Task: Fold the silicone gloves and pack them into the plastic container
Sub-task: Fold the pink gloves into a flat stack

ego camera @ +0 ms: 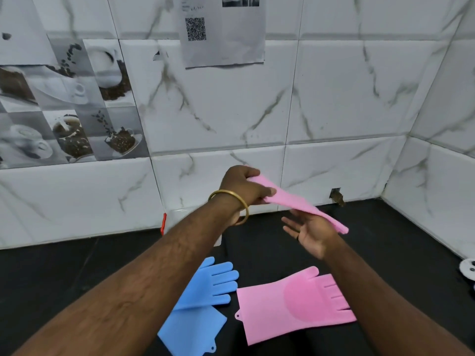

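Left hand (241, 186) raised, fingers (253, 173) curled in a grip; right hand (311, 233) open, palm up.

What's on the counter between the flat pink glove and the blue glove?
Head view: nothing; a narrow strip of bare black counter separates the flat pink glove from the blue glove.

On my feed the light is bright and even, diffuse from above, with a soft sheen on the glossy wall tiles (334, 104) and no hard glare. The black bench (257, 258) reads dark and shows almost no shadows. Tile lines bow towards the edges from the wide lens. Detail is soft throughout: the paper sheet (223, 29) has unreadable print, and the forearms at the bottom look smeared.
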Action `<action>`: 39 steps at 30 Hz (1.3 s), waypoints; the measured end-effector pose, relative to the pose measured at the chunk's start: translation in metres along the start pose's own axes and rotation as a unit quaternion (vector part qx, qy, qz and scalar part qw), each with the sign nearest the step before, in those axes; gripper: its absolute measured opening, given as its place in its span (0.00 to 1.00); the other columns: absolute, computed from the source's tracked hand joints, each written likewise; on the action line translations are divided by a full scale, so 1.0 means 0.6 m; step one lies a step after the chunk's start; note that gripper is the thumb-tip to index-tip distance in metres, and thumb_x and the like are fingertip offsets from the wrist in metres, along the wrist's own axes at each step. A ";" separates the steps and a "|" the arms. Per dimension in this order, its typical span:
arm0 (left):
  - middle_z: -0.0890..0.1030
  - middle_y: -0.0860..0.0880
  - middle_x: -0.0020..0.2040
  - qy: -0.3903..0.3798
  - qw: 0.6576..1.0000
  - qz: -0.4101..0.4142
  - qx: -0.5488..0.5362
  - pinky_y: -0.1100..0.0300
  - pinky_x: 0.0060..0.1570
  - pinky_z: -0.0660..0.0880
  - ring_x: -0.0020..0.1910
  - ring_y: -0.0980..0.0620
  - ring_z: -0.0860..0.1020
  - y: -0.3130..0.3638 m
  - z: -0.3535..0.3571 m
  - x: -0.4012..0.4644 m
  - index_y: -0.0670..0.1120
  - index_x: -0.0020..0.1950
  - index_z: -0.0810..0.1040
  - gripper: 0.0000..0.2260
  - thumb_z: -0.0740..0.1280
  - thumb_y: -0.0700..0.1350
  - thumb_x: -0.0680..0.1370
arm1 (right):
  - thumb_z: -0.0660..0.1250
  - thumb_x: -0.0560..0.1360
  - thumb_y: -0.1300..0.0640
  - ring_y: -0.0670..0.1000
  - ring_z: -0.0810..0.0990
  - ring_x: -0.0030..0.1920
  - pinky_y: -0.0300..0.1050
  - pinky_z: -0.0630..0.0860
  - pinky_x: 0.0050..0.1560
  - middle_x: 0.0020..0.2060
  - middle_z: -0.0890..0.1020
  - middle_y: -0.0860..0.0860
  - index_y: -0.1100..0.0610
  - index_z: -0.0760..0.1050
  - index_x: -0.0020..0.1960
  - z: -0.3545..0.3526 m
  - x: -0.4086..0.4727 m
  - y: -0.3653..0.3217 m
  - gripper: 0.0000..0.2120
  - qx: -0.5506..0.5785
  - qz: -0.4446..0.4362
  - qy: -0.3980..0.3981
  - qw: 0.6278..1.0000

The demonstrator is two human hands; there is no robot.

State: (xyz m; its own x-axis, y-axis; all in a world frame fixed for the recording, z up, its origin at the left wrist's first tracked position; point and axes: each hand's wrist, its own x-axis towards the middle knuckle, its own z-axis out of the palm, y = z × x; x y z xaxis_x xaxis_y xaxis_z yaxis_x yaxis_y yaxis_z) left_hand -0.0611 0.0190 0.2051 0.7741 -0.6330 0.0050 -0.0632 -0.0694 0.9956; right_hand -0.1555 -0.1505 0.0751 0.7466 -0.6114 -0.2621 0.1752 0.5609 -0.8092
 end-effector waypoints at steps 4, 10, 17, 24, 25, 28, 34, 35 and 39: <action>0.76 0.46 0.60 0.009 1.000 -0.006 0.009 0.64 0.32 0.80 0.54 0.44 0.79 -0.071 -0.020 -0.027 0.40 0.63 0.77 0.29 0.79 0.32 0.64 | 0.57 0.82 0.55 0.62 0.85 0.52 0.60 0.83 0.47 0.55 0.84 0.60 0.58 0.79 0.53 -0.046 -0.027 0.006 0.13 0.157 -0.028 0.041 0.986; 0.78 0.47 0.50 -0.002 0.993 0.001 0.121 0.62 0.45 0.79 0.39 0.54 0.77 -0.178 -0.023 -0.069 0.45 0.66 0.76 0.30 0.80 0.38 0.65 | 0.65 0.66 0.26 0.60 0.83 0.58 0.57 0.75 0.64 0.57 0.83 0.59 0.61 0.78 0.62 -0.108 -0.062 0.028 0.43 0.245 0.002 0.084 0.966; 0.77 0.47 0.39 -0.029 0.991 -0.062 0.119 0.55 0.44 0.83 0.35 0.52 0.76 -0.300 -0.008 -0.130 0.47 0.66 0.74 0.31 0.79 0.36 0.65 | 0.62 0.81 0.49 0.56 0.82 0.53 0.55 0.78 0.50 0.53 0.84 0.56 0.59 0.72 0.68 -0.153 -0.084 0.064 0.20 0.169 0.029 0.150 0.974; 0.77 0.42 0.44 -0.038 0.979 -0.147 0.137 0.54 0.38 0.84 0.35 0.50 0.79 -0.392 0.002 -0.171 0.49 0.69 0.71 0.35 0.79 0.35 0.65 | 0.65 0.79 0.53 0.56 0.82 0.52 0.55 0.78 0.48 0.48 0.87 0.57 0.59 0.75 0.63 -0.198 -0.113 0.117 0.16 0.167 0.079 0.155 0.970; 0.77 0.44 0.44 -0.040 0.977 -0.154 0.146 0.57 0.37 0.83 0.35 0.51 0.80 -0.398 0.003 -0.173 0.50 0.69 0.71 0.35 0.79 0.35 0.66 | 0.65 0.79 0.53 0.56 0.82 0.52 0.56 0.78 0.48 0.48 0.86 0.57 0.59 0.76 0.63 -0.201 -0.115 0.123 0.15 0.165 0.084 0.159 0.970; 0.76 0.47 0.47 -0.040 0.968 -0.165 0.183 0.61 0.41 0.82 0.39 0.52 0.79 -0.410 0.001 -0.174 0.52 0.69 0.70 0.34 0.79 0.38 0.66 | 0.66 0.78 0.54 0.56 0.83 0.52 0.56 0.78 0.48 0.47 0.87 0.57 0.58 0.76 0.63 -0.209 -0.115 0.136 0.15 0.176 0.098 0.162 0.966; 0.75 0.49 0.56 -0.057 0.951 -0.169 0.252 0.62 0.49 0.81 0.50 0.51 0.79 -0.422 0.007 -0.171 0.52 0.72 0.67 0.35 0.78 0.41 0.68 | 0.65 0.78 0.56 0.57 0.82 0.54 0.56 0.79 0.48 0.49 0.86 0.58 0.59 0.75 0.64 -0.225 -0.112 0.151 0.16 0.174 0.107 0.170 0.964; 0.75 0.49 0.56 -0.061 0.949 -0.169 0.260 0.61 0.49 0.81 0.50 0.52 0.79 -0.424 0.008 -0.170 0.52 0.72 0.67 0.35 0.78 0.42 0.68 | 0.65 0.78 0.56 0.57 0.82 0.54 0.56 0.79 0.49 0.49 0.86 0.58 0.59 0.75 0.64 -0.228 -0.111 0.152 0.16 0.172 0.105 0.174 0.964; 0.74 0.48 0.60 -0.077 0.939 -0.167 0.292 0.55 0.55 0.80 0.55 0.49 0.78 -0.436 0.010 -0.166 0.50 0.73 0.66 0.36 0.78 0.42 0.69 | 0.66 0.78 0.57 0.57 0.82 0.54 0.54 0.78 0.49 0.49 0.86 0.59 0.60 0.77 0.61 -0.237 -0.110 0.152 0.14 0.133 0.090 0.180 0.971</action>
State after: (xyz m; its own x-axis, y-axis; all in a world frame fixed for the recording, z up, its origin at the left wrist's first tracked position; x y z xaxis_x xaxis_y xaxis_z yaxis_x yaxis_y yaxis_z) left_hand -0.1257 0.0958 -0.0565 0.7147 -0.6012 -0.3574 -0.2013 -0.6662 0.7181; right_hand -0.2801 -0.1385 -0.0564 0.5168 -0.6183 -0.5921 0.2572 0.7719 -0.5814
